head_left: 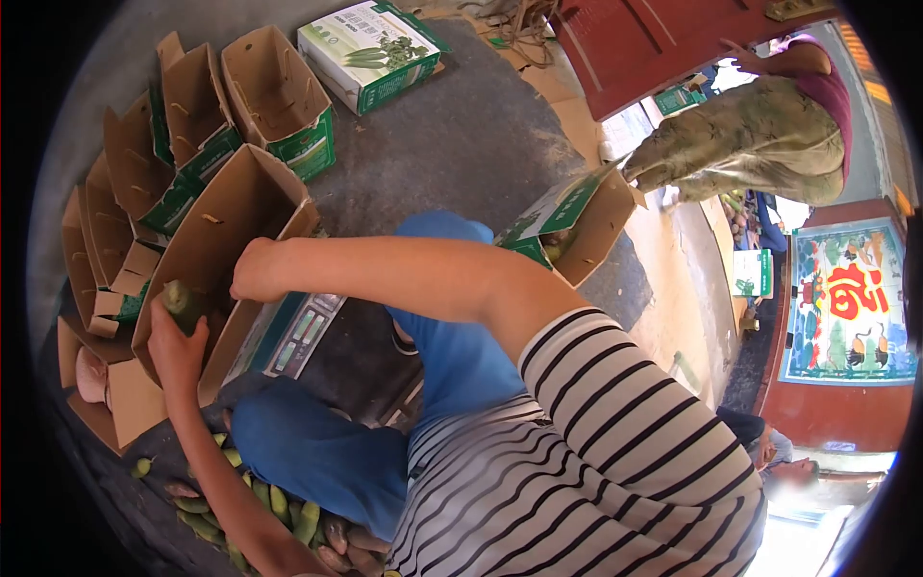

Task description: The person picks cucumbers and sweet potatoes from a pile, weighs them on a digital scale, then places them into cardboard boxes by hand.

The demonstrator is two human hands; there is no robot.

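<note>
My left hand (176, 348) is closed around a green radish (183, 302) at the near side of a tall open cardboard box (223, 216). My right hand (256, 271) reaches over the side of the same box, and its fingers are hidden inside. The box stands against a digital scale (303, 332), whose panel shows between the box and my knees. Much of the box's inside is out of sight behind my hands and its walls.
Several open boxes (197, 91) stand along the left, and a closed printed box (370, 53) is at the back. Loose radishes (279, 502) lie by my leg. Another open box (586, 236) is right of my knee. Another person (750, 135) stands near the red door (654, 43).
</note>
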